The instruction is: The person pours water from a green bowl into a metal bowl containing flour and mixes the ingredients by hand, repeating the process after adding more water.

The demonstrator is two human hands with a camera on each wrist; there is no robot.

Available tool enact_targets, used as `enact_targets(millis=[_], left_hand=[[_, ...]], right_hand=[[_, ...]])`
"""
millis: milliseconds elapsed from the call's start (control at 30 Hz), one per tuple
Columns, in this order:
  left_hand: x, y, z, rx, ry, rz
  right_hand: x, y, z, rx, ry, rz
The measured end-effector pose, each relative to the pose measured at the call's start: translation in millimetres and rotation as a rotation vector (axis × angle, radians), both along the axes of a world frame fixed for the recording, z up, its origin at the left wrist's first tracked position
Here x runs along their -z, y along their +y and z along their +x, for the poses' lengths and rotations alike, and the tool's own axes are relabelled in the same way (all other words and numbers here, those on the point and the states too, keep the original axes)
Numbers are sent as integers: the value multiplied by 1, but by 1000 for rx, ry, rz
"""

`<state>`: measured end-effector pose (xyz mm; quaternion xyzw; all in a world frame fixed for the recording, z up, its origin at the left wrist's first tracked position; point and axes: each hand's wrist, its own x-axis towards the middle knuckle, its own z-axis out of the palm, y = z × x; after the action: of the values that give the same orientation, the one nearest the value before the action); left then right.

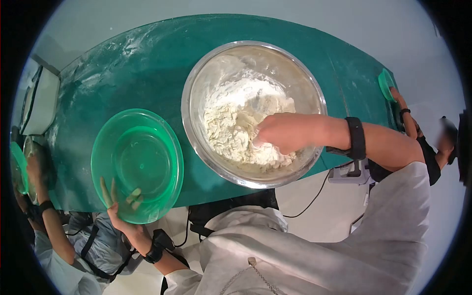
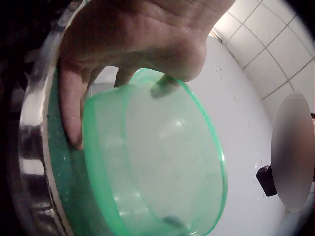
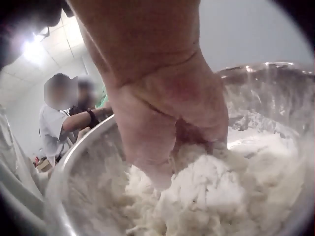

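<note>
A large steel bowl [image 1: 314, 93] holds a shaggy mass of pale flour dough [image 1: 223, 125], with loose white flour at its far side. My right hand [image 1: 287, 132] reaches into it, fingers curled into the dough and their tips buried. In the right wrist view, thumb and fingers close round a clumpy lump of dough [image 3: 206, 187]. To the left, my left hand [image 1: 117, 216] grips the near rim of a translucent green plastic basin [image 1: 142, 118]. No contents show in the basin, which appears tilted in the left wrist view.
Both vessels are over a green table [image 1: 162, 54] smeared with flour at the far left. A white container [image 1: 46, 101] stands at the left end. Other people work at both ends, one near a small green bowl [image 1: 386, 84] on the right.
</note>
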<state>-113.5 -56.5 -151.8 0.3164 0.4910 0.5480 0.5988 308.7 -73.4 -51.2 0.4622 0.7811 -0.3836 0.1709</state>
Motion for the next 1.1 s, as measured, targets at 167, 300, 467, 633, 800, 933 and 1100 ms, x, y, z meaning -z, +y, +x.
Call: enact_targets(millis=[167,300,467,633,800,933,1100], left_hand=[[-1,1,1,33,-55,32],[-6,0,5,33,-47,29],[5,2,-10,74,-23,31],[15,2,-10,-5,-41,15],[11,-2,-8,-4,-27,15],[8,-1,-10,1,-46,-1],[18,0,-14,-7,-69,4]], right_hand=[[36,13,18,81,11,197],[33,21,34,57,31,161],[1,47,60,586,-192,116],[38,49,58,439,-451,152],[34,40,43,260,-435,-75],[29,25,48,367,-482,-261],[12,2,55,892,25,-417]])
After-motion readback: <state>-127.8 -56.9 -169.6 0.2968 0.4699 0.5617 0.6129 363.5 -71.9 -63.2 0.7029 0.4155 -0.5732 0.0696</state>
